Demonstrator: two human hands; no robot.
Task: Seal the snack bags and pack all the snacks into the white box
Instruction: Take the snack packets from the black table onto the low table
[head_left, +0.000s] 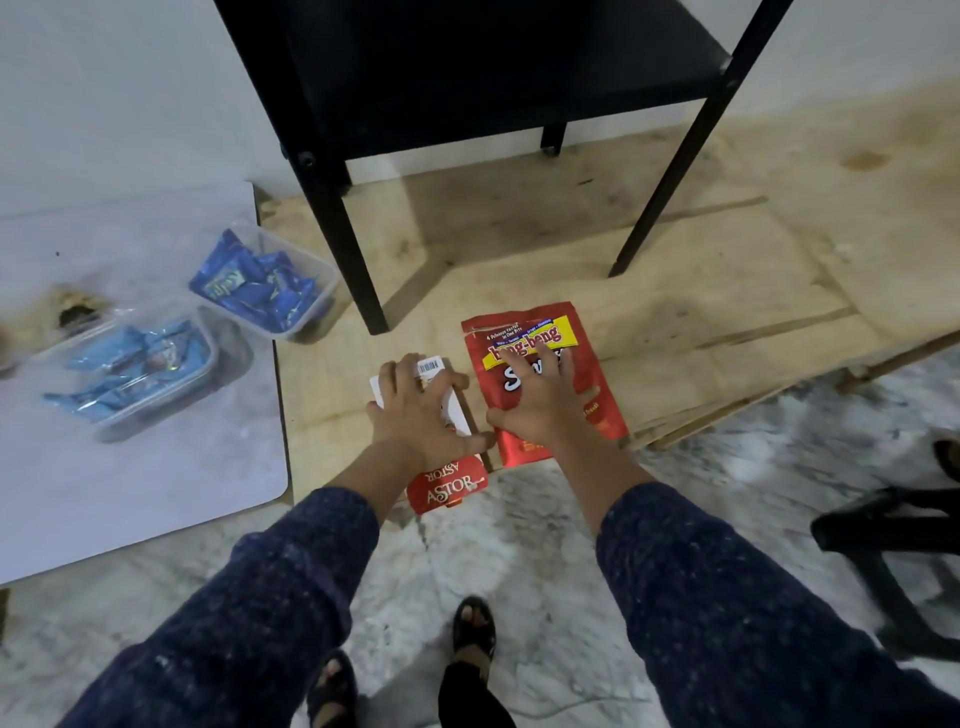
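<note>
A red and white Astor snack pack (449, 486) lies at the front edge of a plywood sheet (675, 312) on the floor, its red end hanging over the edge. My left hand (421, 410) sits on top of it with bent, spread fingers gripping it. Right beside it lies a red Beng-Beng snack bag (524, 338), flat and face up. My right hand (540, 405) presses on the bag's lower half with straight, spread fingers, the thumb at its left edge. I cannot tell whether the bag's top is sealed.
Two clear plastic tubs sit on a white board (130, 493) at the left: the far tub (332, 283) holds dark blue wrapped snacks, the near tub (210, 364) light blue ones. A black table leg (353, 249) stands just behind the packs. A black stool (883, 535) is at the right.
</note>
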